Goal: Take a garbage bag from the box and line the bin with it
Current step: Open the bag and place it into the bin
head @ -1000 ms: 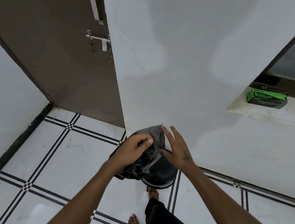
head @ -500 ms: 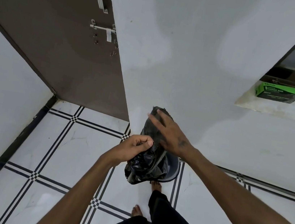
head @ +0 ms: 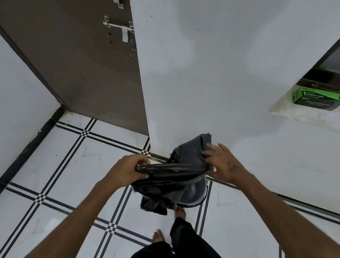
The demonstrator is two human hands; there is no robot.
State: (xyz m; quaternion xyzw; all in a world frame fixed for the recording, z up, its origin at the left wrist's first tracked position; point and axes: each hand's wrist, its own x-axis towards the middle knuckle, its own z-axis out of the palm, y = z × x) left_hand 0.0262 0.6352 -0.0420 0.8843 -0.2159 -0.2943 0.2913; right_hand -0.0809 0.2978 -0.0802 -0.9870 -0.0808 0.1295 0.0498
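We see a black garbage bag, thin, shiny and crinkly, held over a dark round bin on the floor by the white wall. Our left hand has its fingers curled tight around 1 edge of the bag. Our right hand pinches the other edge with bent fingers. Far off on a stone ledge sits a green box that reads "GARBAGE BAGS". The floor has smooth white tiles with black lines.
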